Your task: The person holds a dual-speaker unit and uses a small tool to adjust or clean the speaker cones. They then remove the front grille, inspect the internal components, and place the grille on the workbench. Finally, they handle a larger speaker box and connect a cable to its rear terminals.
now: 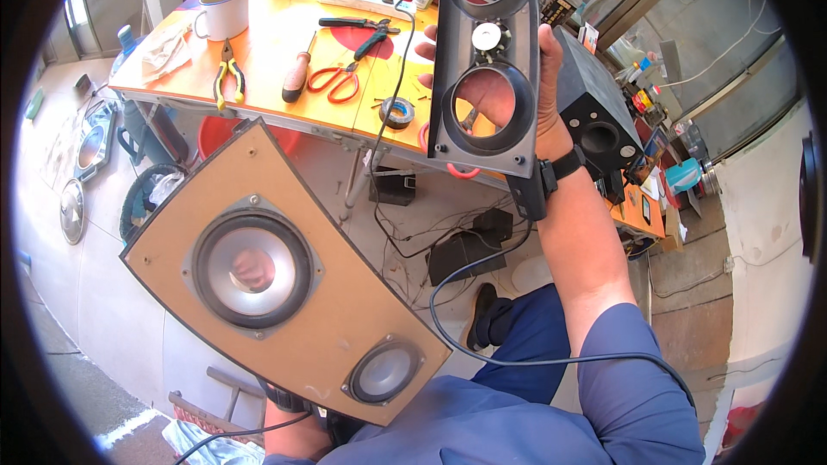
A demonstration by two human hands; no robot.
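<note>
My right hand (549, 90) grips a black speaker front panel (519, 43), raised above the table's right end. The panel has two round openings and a small white disc between them. My palm shows through the lower opening, with fingers along the left edge and the thumb at the right. A loudspeaker box (345, 284) is tilted in front of me, its bare brown front facing up. It carries a large round driver (251, 271) and a smaller one (383, 372). My left forearm (297, 441) runs beneath the box; the box hides my left hand, which holds it up.
On the orange table (267, 43) lie yellow-handled pliers (227, 77), a screwdriver (297, 77), red-handled scissors (334, 83), cutters (366, 34), a tape roll (397, 112) and an enamel mug (224, 10). A black speaker (594, 103) stands at right. Cables (413, 250) trail across the floor.
</note>
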